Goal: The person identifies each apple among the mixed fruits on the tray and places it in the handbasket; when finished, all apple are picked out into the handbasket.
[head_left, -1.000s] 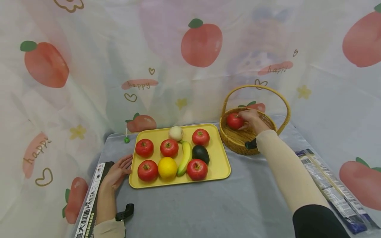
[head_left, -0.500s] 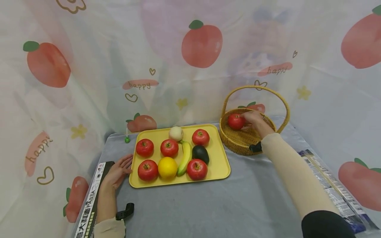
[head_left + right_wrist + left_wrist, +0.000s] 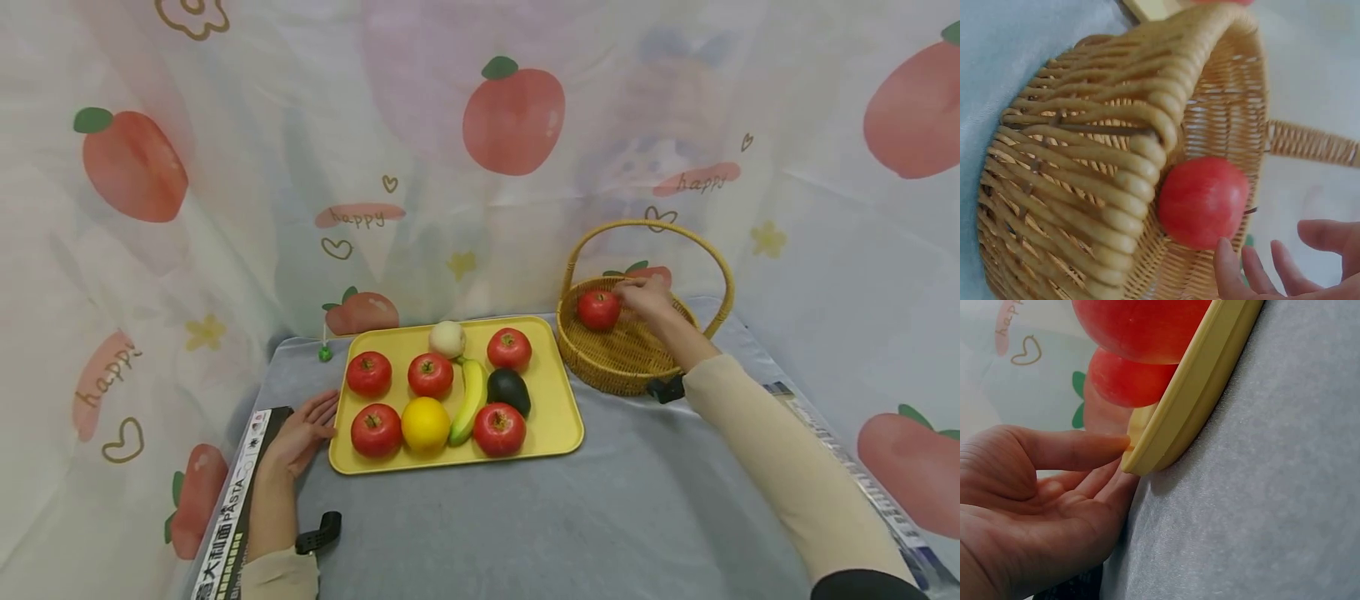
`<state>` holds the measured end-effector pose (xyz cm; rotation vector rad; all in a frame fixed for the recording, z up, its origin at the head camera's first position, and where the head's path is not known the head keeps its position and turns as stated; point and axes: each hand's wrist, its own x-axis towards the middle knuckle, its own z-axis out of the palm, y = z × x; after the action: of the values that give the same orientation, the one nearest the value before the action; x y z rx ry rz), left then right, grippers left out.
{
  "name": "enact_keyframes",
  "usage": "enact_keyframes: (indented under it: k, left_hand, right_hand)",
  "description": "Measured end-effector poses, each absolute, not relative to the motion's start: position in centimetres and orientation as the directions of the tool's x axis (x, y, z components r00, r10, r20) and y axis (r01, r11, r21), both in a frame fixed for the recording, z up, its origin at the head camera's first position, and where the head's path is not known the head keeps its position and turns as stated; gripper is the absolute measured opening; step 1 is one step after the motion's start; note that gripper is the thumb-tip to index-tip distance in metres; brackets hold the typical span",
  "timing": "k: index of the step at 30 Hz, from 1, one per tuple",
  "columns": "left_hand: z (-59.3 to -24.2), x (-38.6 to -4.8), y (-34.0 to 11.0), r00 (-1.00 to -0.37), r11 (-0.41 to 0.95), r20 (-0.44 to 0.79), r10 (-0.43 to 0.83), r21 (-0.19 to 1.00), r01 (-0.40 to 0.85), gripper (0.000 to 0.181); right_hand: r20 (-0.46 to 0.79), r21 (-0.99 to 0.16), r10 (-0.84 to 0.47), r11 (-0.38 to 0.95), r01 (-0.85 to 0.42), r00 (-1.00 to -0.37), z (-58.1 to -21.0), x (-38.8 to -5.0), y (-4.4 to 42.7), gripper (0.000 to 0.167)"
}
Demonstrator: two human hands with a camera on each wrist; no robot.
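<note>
A red apple sits inside the wicker basket at the back right. My right hand hovers over the basket beside it, fingers extended and holding nothing. In the right wrist view, one fingertip of that hand is very near the apple; whether it touches cannot be told. My left hand rests at the left edge of the yellow tray. The left wrist view has its thumb against the tray's rim, with the other fingers partly hidden alongside.
The tray bears several red apples, a round yellow fruit, a banana, a dark avocado-like fruit and a pale round one. A pasta box lies left; a silvery packet lies right, partly behind my sleeve.
My right hand has let go of the apple in the basket and drawn slightly away to the right. My left hand has stayed at the tray's edge.
</note>
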<state>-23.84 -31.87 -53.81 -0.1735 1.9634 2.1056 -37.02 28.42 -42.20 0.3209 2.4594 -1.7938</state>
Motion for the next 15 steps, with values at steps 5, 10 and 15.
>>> enact_keyframes:
  k: [5,10,15]
  left_hand:
    - [-53.7,-23.8,-31.7,-0.959,-0.05,-0.269,0.09,0.96,-0.274,0.086]
    - [-53.6,-23.7,-31.8,-0.961,-0.066,-0.261,0.092,0.961,-0.268,0.086]
    - [-53.5,-23.7,-31.6,-0.962,-0.085,-0.253,0.107,0.961,-0.262,0.085]
  right_hand:
    - [-0.148,-0.933,0.075,0.319,0.164,-0.986,-41.7,-36.1,28.1,0.054]
    - [-0.143,-0.931,0.053,0.331,0.152,-0.988,-41.3,-35.1,27.5,0.051]
    - [-0.148,-0.925,0.019,0.352,0.145,-0.989,-40.8,-34.3,26.8,0.052]
